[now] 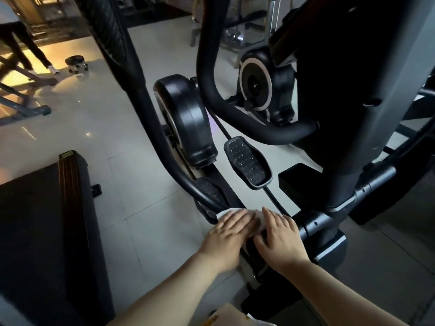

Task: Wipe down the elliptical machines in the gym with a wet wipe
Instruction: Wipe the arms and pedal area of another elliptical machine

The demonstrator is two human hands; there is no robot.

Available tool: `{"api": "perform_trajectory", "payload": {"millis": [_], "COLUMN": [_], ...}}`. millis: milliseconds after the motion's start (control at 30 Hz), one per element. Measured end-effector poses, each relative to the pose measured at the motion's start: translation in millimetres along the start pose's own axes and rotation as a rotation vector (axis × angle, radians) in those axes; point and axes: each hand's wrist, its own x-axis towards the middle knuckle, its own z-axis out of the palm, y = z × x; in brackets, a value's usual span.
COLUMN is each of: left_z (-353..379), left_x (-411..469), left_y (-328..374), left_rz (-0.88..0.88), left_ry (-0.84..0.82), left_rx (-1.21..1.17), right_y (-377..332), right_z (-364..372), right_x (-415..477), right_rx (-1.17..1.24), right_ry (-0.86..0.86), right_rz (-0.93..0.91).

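A black elliptical machine (339,95) fills the middle and right of the head view, with a flywheel housing (186,118), a foot pedal (248,162) and curved handlebars. A white wet wipe (257,222) lies on the low front bar of the machine. My left hand (226,234) lies flat on the wipe with its fingers straight. Beside it my right hand (280,236) rests on the wipe and the bar, fingers spread and slightly bent. Most of the wipe is hidden under both hands.
A second elliptical flywheel (259,83) stands behind. A dark treadmill deck (47,231) lies at the lower left. A small wheeled stool (76,63) and a person's legs (26,43) are at the far left. The floor is pale tile (106,128). A yellowish packet (226,314) shows at the bottom edge.
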Motion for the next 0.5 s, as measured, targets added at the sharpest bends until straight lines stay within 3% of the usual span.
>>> {"api": "perform_trajectory", "payload": {"millis": [100, 200, 367, 500], "left_z": [-13, -23, -39, -55], "left_x": [-11, -13, -18, -19], "left_y": [-27, -34, -53, -64], "left_rz": [-0.207, -0.364, -0.27, -0.274], "left_ry": [0.077, 0.091, 0.081, 0.111], "left_rx": [0.051, 0.067, 0.124, -0.085], "right_y": [-13, -26, -57, -92], "right_z": [6, 18, 15, 18], "right_x": [4, 10, 26, 41], "right_rx": [0.016, 0.054, 0.207, 0.396], "right_ry": [0.025, 0.038, -0.016, -0.068], "right_rz": [0.009, -0.126, -0.317, -0.339]}}
